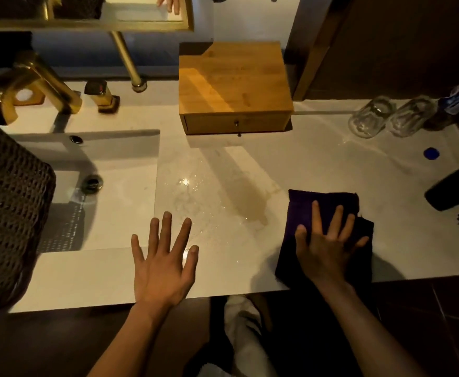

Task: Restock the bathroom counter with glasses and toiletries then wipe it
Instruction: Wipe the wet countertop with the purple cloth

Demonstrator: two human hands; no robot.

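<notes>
Head view, looking down on a pale marble counter (223,164) in dim amber light. Right hand (329,240) pressed flat on a dark purple cloth (323,202) near the front edge, fingers spread wide over the fabric, gripping nothing; near edge of the cloth lost in shadow under the wrist. Left hand (163,257) flat on bare counter beside the sink (108,191), fingers fanned wide, empty. Between the two hands, a glistening wet patch (193,186), its outline hard to trace. At the back right, two clear glasses (391,118) side by side, seemingly upside down, though hard to confirm through the glare. Just beyond them a dark bottle (454,104), cut off by the right border, label unreadable. Nearby a small blue cap (431,153) lying alone. Farther forward a black object (457,186), half out of view, too dark to identify. Behind the wet patch, a wooden box (233,85) with one closed drawer. Brass tap (32,80) over the sink; a dark woven basket (8,213) cropped at the left border.
</notes>
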